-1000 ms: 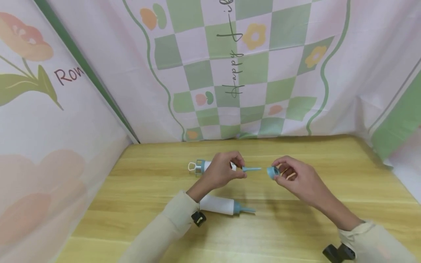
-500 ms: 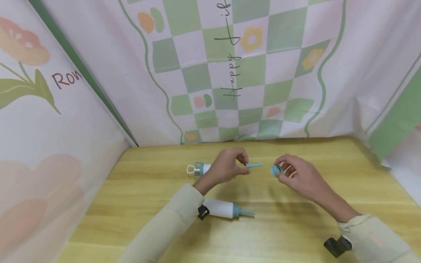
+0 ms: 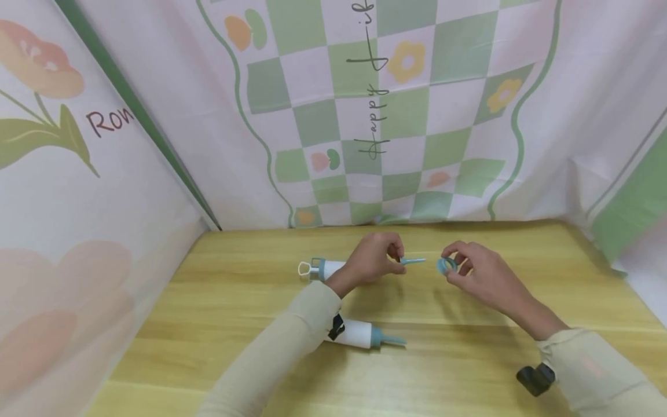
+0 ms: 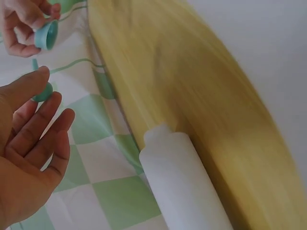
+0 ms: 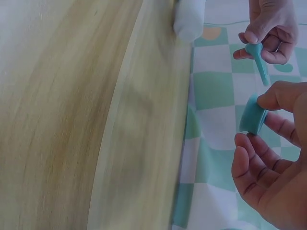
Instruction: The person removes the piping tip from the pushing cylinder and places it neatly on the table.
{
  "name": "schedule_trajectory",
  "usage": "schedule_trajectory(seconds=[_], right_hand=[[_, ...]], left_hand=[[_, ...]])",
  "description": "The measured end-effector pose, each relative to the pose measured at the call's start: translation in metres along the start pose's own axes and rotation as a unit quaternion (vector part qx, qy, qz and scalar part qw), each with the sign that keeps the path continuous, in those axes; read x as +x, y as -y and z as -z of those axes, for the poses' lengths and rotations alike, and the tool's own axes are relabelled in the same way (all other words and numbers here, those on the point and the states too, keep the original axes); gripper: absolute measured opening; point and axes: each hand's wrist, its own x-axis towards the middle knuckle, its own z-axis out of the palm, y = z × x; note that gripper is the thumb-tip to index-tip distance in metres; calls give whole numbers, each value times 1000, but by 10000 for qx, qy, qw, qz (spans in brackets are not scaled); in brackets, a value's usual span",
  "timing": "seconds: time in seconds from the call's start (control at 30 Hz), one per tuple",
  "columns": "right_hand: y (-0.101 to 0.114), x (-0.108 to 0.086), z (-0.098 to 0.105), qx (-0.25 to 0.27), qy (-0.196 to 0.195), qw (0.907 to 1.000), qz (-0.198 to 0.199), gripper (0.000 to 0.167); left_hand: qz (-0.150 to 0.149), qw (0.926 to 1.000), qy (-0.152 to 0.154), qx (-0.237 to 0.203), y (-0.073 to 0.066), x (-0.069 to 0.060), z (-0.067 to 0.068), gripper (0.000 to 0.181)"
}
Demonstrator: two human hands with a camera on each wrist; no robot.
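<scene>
Between thumb and fingers my left hand [image 3: 372, 259] pinches a slim blue-green nozzle tip [image 3: 414, 260], its narrow end toward the right. My right hand [image 3: 482, 278] holds a blue-green ring-shaped cap [image 3: 445, 266] by its rim, a short gap from the nozzle tip. Both pieces are above the table. Behind and below the left hand lies a white tube [image 3: 333, 269] with a blue collar and a white pull handle [image 3: 304, 268]; its uncapped white neck [image 4: 158, 133] shows in the left wrist view.
Nearer me on the wooden table [image 3: 219, 324] lies a second white tube [image 3: 356, 334] with a blue nozzle [image 3: 391, 339], partly covered by the left sleeve. A checkered cloth [image 3: 396, 145] hangs along the table's back edge, and another printed cloth [image 3: 104, 202] at the left.
Both hands have shifted slightly to the right, still holding the nozzle tip and the cap. The cap has turned a little. Both tubes stay on the table.
</scene>
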Motion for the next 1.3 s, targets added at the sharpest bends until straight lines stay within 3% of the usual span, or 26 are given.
schedule_trajectory(seconds=[0.33, 0.57, 0.9, 1.13, 1.3], right_hand=[[-12, -1, -5, -11, 176, 9995, -259, 29], [-25, 3, -5, -133, 261, 9990, -334, 29], [-32, 11, -12, -126, 351, 9987, -358, 29], [-35, 13, -16, -330, 479, 9974, -429, 33], [-39, 12, -16, -433, 615, 9960, -488, 31]], left_hand=[[148, 9999, 61, 9, 3, 10, -10, 26], [299, 9986, 319, 313, 8, 30, -21, 24], [354, 9956, 465, 737, 8, 40, -34, 26], [817, 9915, 512, 871, 11, 41, -41, 27], [912, 9885, 773, 923, 7, 46, -44, 28]])
